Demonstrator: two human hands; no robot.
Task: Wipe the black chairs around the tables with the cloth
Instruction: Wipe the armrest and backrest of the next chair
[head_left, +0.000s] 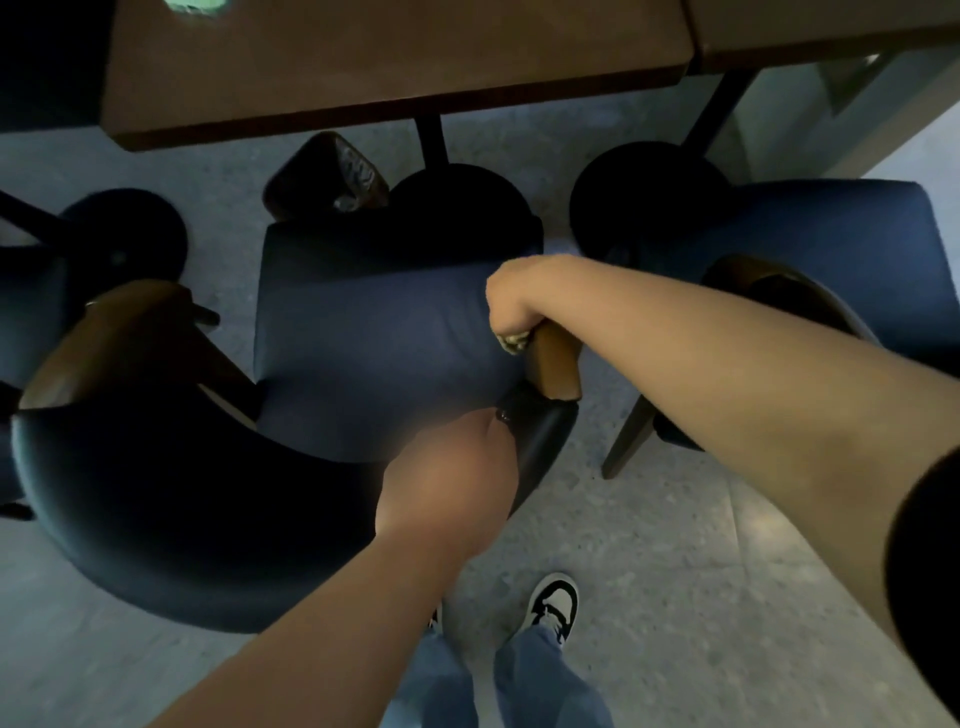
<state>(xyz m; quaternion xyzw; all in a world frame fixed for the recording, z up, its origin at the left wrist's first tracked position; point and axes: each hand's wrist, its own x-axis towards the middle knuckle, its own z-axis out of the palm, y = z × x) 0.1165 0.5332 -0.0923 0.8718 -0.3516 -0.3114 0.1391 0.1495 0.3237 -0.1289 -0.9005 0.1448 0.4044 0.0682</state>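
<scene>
Gripping a crumpled pale cloth (511, 340), the right hand (511, 304) presses it onto the wooden armrest (553, 364); left hand (449, 473) grasps the chair (363, 332)'s smooth black backrest. No legible writing.

No legible text — no labels, brands or numbers.

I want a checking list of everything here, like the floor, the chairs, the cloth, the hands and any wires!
Surface: grey speckled floor; brown table above.
Job's things: middle chair with dark seat; cloth bunched at its wooden armrest.
Clutter: brown bin under the table.
Hands: right hand grips the cloth; left hand rests on the chair's backrest, fingers hidden.
Cables: nothing seen.
Surroundings: more chairs on both sides; round table bases; person's sneaker.
</scene>
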